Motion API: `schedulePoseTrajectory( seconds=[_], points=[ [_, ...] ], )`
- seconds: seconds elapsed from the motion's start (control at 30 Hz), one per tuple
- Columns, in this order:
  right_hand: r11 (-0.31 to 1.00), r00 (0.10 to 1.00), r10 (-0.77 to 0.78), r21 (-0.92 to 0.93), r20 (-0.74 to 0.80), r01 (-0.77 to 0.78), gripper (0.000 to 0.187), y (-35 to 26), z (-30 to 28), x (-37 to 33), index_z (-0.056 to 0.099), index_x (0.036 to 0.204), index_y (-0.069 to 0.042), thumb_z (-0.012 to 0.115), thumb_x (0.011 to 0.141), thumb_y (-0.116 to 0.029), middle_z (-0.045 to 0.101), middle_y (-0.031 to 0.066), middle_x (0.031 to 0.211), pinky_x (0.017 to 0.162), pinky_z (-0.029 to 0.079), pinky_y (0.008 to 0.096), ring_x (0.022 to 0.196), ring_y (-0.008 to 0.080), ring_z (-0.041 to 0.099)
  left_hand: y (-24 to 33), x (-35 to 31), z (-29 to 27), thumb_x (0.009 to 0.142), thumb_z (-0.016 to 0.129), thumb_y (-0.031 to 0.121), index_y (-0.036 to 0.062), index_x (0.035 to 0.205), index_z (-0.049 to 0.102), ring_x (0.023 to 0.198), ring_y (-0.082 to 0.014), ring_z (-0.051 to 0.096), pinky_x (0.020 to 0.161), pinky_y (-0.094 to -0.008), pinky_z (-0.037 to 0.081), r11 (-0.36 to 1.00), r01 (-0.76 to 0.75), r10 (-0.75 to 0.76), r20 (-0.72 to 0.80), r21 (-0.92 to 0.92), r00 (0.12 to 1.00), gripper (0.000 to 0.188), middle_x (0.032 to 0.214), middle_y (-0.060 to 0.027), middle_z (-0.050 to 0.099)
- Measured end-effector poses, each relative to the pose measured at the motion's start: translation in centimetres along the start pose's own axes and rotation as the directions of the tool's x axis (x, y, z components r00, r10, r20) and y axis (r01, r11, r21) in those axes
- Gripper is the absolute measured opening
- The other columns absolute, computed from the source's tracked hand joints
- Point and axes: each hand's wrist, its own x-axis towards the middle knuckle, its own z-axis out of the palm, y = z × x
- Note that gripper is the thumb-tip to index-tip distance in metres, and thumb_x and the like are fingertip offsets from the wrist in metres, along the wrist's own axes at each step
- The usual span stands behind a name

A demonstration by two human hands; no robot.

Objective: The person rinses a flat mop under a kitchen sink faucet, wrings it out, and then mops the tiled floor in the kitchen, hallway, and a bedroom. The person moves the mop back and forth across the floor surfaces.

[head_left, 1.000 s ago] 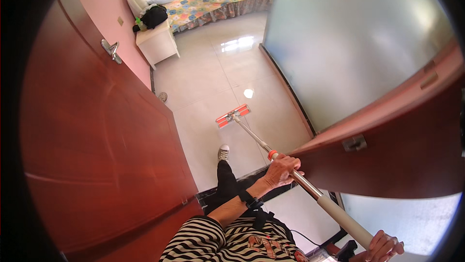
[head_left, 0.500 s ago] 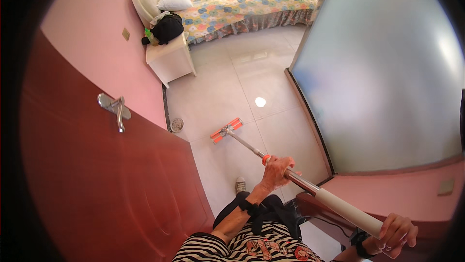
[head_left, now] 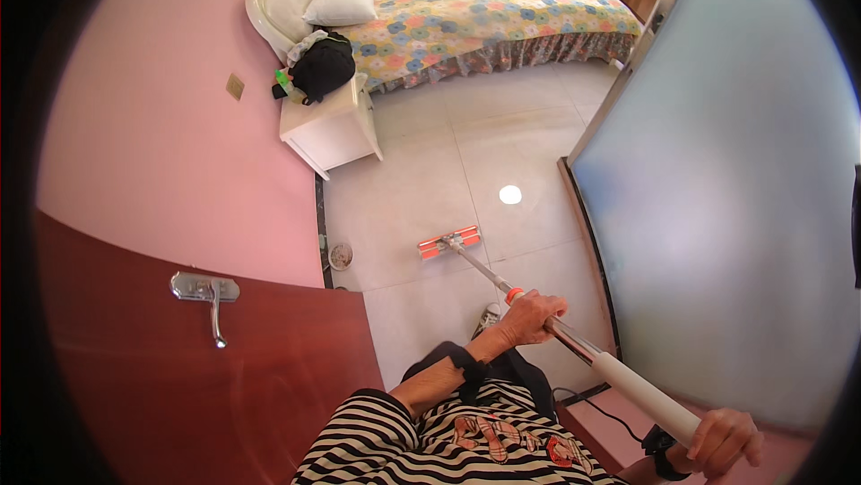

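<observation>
A long-handled mop (head_left: pixel 578 341) slants from the lower right toward the middle of the room. Its flat orange and silver head (head_left: pixel 449 243) lies on the pale tiled floor. Partway down the metal pole, just above an orange collar, my left hand (head_left: pixel 534 316) is wrapped round it. My right hand (head_left: pixel 725 442) grips the top end of the white handle sleeve. The collar (head_left: pixel 514 296) shows right beside my left fingers. Close below the mop head, one of my shoes (head_left: pixel 489 315) stands on the floor.
On the left is a red-brown door (head_left: pixel 206 368) with a silver lever handle (head_left: pixel 215 305). A small round dish (head_left: pixel 341 256) sits by the wall. A white nightstand (head_left: pixel 332 138) carries a black bag (head_left: pixel 325 68), beside a flowered bed (head_left: pixel 484 9). Frosted glass (head_left: pixel 726 189) rises on the right.
The mop head has swung round and now lies more crosswise, closer to the bright floor spot. My shoe has moved forward and right. My view has shifted; both hands keep hold of the mop.
</observation>
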Motion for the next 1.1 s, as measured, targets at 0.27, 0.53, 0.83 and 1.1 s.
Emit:
schedulePoseTrajectory(
  seconds=[0.27,0.53,0.83,1.1],
  points=[
    [0.997,0.994,-0.057,-0.062,-0.094,0.051,0.022,7.8,-5.6,8.2,0.059,0.079,-0.004,0.076,0.073,-0.016,0.051,0.0039,0.066,0.068,0.047,0.0403,0.057,0.0185,0.049,-7.3,7.9,-5.6,0.076,0.07,0.025,0.011,0.08,0.047,0.069,-0.0298,0.057,0.067,-0.0399,0.04,0.994,0.081,-0.066,-0.195,0.072,0.979,0.027,0.069,-0.0064,0.056],
    [0.983,0.991,0.077,-0.158,-0.113,-0.094,0.03,21.2,-7.5,18.2,0.054,0.081,-0.009,0.08,0.066,-0.014,0.052,0.0023,0.056,0.068,0.045,0.0365,0.05,0.0167,0.052,-21.7,15.2,-16.9,0.075,0.07,0.026,0.0119,0.076,0.047,0.072,-0.0274,0.054,0.069,-0.0388,0.038,0.968,0.111,-0.036,-0.309,0.227,0.95,0.028,0.07,-0.0044,0.054],
    [0.88,0.926,0.283,-0.315,-0.251,-0.354,0.027,41.9,-7.2,34.5,0.054,0.074,-0.006,0.076,0.062,0.001,0.059,0.0077,0.064,0.077,0.048,0.0437,0.059,0.0219,0.059,-42.7,23.7,-33.1,0.067,0.073,0.018,0.0104,0.073,0.047,0.08,-0.0288,0.053,0.07,-0.0397,0.042,0.955,0.219,-0.091,-0.51,0.197,0.855,0.027,0.077,-0.0066,0.053],
    [0.87,0.865,0.301,-0.256,-0.401,-0.422,0.021,55.4,-6.1,39.8,0.055,0.076,-0.003,0.07,0.066,0.008,0.056,0.0075,0.064,0.073,0.047,0.0419,0.062,0.0213,0.056,-53.2,25.3,-39.1,0.064,0.074,0.009,0.0095,0.075,0.048,0.081,-0.0295,0.052,0.071,-0.0397,0.044,0.927,0.304,-0.109,-0.616,0.221,0.78,0.028,0.078,-0.007,0.051]
  ],
)
